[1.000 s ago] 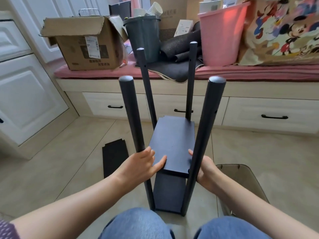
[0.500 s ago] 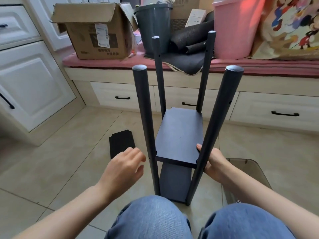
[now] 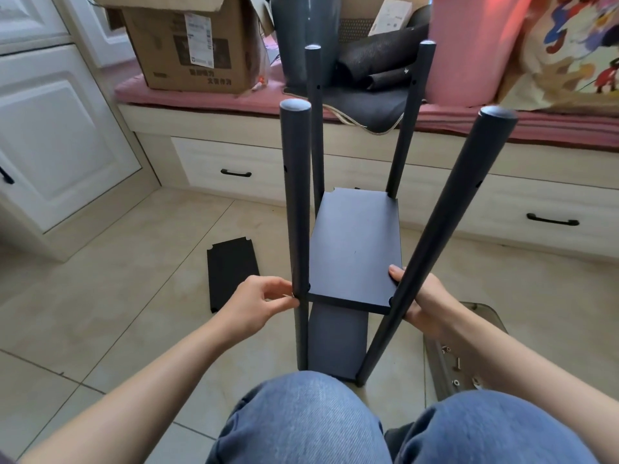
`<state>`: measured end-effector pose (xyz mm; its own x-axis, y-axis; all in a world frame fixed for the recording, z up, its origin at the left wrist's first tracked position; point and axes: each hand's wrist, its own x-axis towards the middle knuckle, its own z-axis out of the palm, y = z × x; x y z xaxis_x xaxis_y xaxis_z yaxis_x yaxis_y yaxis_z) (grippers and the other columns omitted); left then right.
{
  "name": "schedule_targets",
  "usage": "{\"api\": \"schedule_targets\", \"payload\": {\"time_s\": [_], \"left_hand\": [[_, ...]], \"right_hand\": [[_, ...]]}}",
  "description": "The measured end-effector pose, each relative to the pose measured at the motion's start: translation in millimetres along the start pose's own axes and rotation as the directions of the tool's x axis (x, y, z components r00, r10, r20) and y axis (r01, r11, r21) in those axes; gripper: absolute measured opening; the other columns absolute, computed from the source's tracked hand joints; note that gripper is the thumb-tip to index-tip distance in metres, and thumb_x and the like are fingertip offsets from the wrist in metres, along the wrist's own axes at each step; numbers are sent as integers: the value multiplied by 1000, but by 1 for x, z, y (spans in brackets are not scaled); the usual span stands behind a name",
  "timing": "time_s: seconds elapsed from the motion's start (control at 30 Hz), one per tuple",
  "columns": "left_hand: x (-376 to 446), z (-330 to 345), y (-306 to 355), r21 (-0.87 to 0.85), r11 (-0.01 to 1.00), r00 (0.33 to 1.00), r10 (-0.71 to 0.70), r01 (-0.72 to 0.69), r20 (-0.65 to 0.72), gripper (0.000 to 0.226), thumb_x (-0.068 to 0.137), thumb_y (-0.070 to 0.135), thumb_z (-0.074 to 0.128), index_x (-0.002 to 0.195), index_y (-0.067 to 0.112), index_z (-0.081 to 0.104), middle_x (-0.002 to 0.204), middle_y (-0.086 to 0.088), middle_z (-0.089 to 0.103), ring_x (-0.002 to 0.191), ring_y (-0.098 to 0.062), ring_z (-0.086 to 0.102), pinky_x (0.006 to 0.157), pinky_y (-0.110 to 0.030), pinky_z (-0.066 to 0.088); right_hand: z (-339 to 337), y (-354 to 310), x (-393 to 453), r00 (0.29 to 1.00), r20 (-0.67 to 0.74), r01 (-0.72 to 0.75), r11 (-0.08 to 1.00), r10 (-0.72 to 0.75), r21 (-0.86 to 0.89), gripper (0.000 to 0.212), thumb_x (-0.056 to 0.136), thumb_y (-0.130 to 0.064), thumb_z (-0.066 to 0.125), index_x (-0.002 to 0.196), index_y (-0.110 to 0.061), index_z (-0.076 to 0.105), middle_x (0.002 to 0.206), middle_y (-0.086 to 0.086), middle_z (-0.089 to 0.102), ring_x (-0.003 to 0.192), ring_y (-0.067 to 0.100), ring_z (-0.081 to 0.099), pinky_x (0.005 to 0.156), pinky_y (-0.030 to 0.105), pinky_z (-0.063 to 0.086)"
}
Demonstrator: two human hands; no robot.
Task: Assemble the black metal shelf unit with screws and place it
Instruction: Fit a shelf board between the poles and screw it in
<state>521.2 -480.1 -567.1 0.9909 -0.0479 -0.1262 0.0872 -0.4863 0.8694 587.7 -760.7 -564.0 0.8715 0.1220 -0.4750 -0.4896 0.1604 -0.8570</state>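
At frame centre, my left hand [image 3: 259, 301] pinches a small silver screw [image 3: 293, 295] against the black metal shelf unit [image 3: 355, 249]; my right hand [image 3: 423, 304] grips its near-right post [image 3: 445, 236].

cardboard box [image 3: 187, 45], grey bin [image 3: 294, 38], pink bucket [image 3: 469, 51] on pink cushion [image 3: 207, 100]; white drawers [image 3: 234, 169] below.

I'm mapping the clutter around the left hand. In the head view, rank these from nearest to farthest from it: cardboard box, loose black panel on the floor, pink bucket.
From the left hand:
1. Loose black panel, flat on the floor tiles just to its left.
2. Cardboard box, up on the cushioned bench, ahead and left.
3. Pink bucket, on the bench at the far right, beyond the shelf posts.
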Motion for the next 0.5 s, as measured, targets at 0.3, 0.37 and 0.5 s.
{"api": "schedule_targets", "payload": {"time_s": [0.3,0.37,0.5], "left_hand": [[11,-7,-4,-90,996,998,12,-7,56,12,83,17,79,94,22,79,93,4,79,92,-11,75,83,-18,54],[13,-6,-7,-120,993,998,10,-3,56,14,82,15,80,94,19,79,93,2,79,92,-12,75,81,-17,53],[17,-2,-10,-136,990,999,26,-20,41,14,80,15,81,93,17,78,93,0,79,91,-15,75,85,-23,57]], "right_hand": [[-12,2,10,996,81,29,997,-24,-68,13,96,-19,62,93,-7,58,90,14,51,63,22,56,52,27,54],[-13,2,11,996,90,35,996,-28,-77,15,96,-20,62,94,-5,60,88,14,56,61,21,59,51,27,54],[-12,1,11,998,59,44,994,-38,-104,18,97,-22,62,98,-4,61,89,14,58,71,26,58,51,28,55]]}}
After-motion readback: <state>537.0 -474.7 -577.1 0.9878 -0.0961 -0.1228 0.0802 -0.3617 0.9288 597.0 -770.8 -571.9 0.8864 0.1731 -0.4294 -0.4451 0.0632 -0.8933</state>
